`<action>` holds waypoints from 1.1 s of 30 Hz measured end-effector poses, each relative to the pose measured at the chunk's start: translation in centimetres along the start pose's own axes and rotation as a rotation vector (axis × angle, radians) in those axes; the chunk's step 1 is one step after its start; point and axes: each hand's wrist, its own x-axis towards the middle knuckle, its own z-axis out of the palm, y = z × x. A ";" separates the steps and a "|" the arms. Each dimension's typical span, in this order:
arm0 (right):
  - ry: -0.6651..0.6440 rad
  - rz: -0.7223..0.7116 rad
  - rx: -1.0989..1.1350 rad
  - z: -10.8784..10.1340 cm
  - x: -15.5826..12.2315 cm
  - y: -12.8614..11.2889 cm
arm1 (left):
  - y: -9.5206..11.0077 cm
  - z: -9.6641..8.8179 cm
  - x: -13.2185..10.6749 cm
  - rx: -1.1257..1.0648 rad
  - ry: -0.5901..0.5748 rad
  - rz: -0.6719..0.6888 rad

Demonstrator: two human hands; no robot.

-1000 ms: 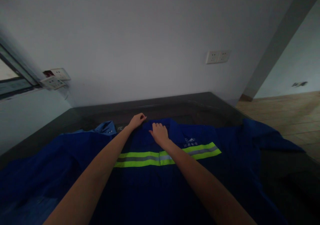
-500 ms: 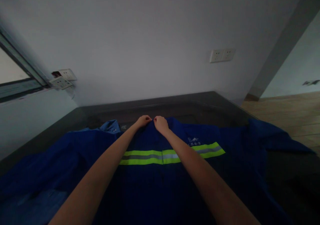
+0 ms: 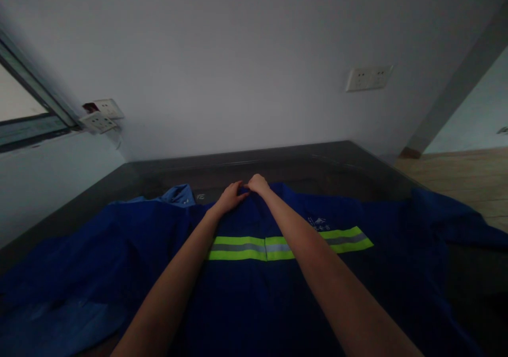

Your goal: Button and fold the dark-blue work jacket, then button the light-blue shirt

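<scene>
A dark blue work jacket [image 3: 242, 293] lies spread out front up, with a yellow-green and silver reflective band [image 3: 238, 248] across its chest and a small white print beside it. Both hands are at its collar, close together. My left hand [image 3: 230, 197] holds the left side of the collar, its thumb and fingers a little apart around the cloth. My right hand [image 3: 259, 184] is closed on the collar's top edge by the front opening, its fingertips partly hidden. The jacket's sleeves stretch out to both sides.
A lighter blue garment [image 3: 178, 194] shows from under the jacket at the left. The dark table [image 3: 278, 161] stands against a wall with a double socket [image 3: 369, 78]. Another socket [image 3: 98, 121] hangs loose near the window at the left.
The view has shifted slightly, so the jacket appears further right. My left thumb and fingers have spread a little and sit lower on the collar; my right hand stays at the collar.
</scene>
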 end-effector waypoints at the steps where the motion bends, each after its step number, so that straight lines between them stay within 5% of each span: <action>1: -0.009 0.000 -0.004 0.0 0.2 0.0 | 0.1 0.0 -0.2 0.052 -0.007 -0.003; 11: -0.083 0.008 -0.060 -0.6 -0.2 -0.5 | 1.3 -0.1 -1.6 0.276 -0.011 -0.067; 28: -0.058 0.057 0.261 -0.1 -0.8 -0.1 | 1.4 0.0 -1.8 0.201 0.079 -0.073; 33: -0.005 0.020 0.266 -0.4 -1.0 0.5 | 0.3 -2.7 -0.6 0.031 -0.114 -0.061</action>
